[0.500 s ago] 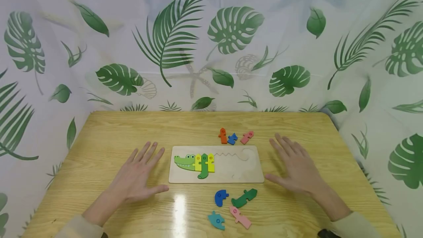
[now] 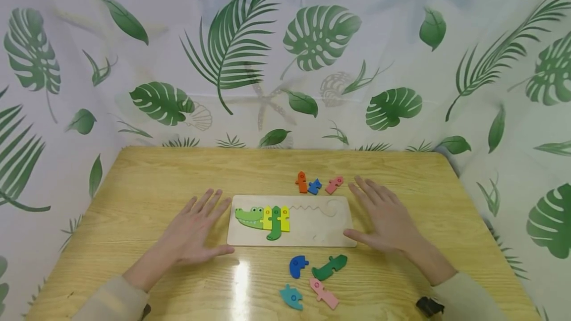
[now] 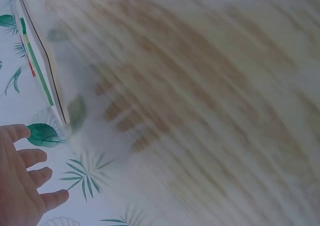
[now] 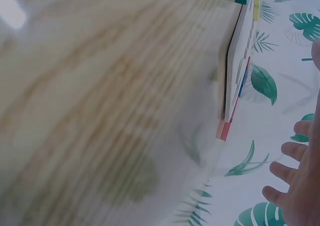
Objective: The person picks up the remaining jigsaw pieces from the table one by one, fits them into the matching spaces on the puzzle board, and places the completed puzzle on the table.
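As I read this from my distant post, the nearest items are these: left hand [image 2: 194,234], fingers straight and spread, gripping nothing; right hand [image 2: 388,219], likewise spread and unladen, its thumb overlapping, from above, the edge of the board [image 2: 321,229]; contact on either side I cannot confirm; the board itself lies between the hands, flat, thin, pale and round-cornered; in my judgement it is best met evenly from both sides, fingertips low and light, lest the set pieces shift; on it, toward the left hand, one green crocodile head [image 2: 250,218], then a yellow piece [image 2: 267,219], a green leg piece [image 2: 276,227] and a second yellow piece [image 2: 285,219], fitted edge to edge; toward the right hand, bare surface with a faint wavy outline; between the wrists, a curved blue piece [image 2: 296,268], a dark green piece [image 2: 330,268], a pale pink piece [image 2: 325,294] and a teal piece [image 2: 292,297], matt, tabbed; left of the right fingertips, a coral piece [image 2: 334,185], a small blue piece [image 2: 314,187] and an orange piece [image 2: 302,183]; around both hands, a glossy, wood-grained table [image 2: 178,172]; beyond the fingertips, white leaf-printed cloth [image 2: 258,108].
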{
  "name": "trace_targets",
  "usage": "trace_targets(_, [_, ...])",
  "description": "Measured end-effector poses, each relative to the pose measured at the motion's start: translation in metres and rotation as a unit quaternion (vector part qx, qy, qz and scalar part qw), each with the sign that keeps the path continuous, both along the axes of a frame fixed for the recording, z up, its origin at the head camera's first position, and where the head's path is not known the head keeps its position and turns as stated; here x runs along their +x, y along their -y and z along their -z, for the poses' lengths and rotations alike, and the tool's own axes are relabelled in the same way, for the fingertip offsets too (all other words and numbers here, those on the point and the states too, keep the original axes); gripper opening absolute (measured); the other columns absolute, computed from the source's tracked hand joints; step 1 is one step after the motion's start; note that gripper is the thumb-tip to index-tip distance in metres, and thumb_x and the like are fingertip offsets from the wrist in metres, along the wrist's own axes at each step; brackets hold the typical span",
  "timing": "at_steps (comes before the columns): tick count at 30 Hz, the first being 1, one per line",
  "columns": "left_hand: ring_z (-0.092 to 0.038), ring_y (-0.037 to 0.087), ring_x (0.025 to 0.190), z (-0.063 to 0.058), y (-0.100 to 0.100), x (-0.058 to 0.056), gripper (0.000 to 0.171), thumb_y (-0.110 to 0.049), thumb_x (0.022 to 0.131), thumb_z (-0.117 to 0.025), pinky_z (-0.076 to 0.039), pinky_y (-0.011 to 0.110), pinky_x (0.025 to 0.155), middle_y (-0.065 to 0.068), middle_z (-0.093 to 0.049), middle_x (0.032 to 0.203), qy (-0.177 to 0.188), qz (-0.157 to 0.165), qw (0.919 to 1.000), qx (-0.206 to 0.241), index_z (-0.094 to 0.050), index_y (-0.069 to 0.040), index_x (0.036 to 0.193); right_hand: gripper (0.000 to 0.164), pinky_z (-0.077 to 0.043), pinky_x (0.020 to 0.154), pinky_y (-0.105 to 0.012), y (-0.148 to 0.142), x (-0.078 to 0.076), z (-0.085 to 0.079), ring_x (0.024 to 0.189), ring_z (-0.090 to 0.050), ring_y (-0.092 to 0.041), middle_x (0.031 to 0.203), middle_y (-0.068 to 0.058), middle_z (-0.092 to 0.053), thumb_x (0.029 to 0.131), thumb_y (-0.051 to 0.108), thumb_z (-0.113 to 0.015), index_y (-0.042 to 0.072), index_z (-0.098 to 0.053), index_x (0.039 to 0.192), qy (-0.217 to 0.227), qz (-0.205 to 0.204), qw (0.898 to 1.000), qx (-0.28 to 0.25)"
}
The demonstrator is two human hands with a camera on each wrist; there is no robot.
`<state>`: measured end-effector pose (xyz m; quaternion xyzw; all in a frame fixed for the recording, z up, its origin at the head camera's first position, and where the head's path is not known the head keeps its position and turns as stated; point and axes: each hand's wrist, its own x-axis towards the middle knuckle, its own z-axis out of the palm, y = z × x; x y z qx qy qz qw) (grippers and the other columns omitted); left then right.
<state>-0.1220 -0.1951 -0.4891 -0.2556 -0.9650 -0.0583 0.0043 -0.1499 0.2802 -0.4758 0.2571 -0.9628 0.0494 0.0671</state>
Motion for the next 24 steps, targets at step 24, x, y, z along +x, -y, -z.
trace_targets(24, [-0.029, 0.040, 0.162, 0.008, -0.012, -0.020, 0.104, -0.080, 0.090, -0.056, -0.033, 0.063, 0.128, 0.019, -0.031, 0.173, 0.029, 0.011, 0.9993, -0.019, -0.034, -0.012, 0.166, 0.105, -0.042, 0.120, -0.065, 0.026, -0.029, 0.004, 0.153, -0.043, -0.042, 0.171, -0.013, -0.038, 0.086, 0.076, -0.065, 0.013, -0.037, 0.165, -0.006, -0.056, 0.998, 0.017])
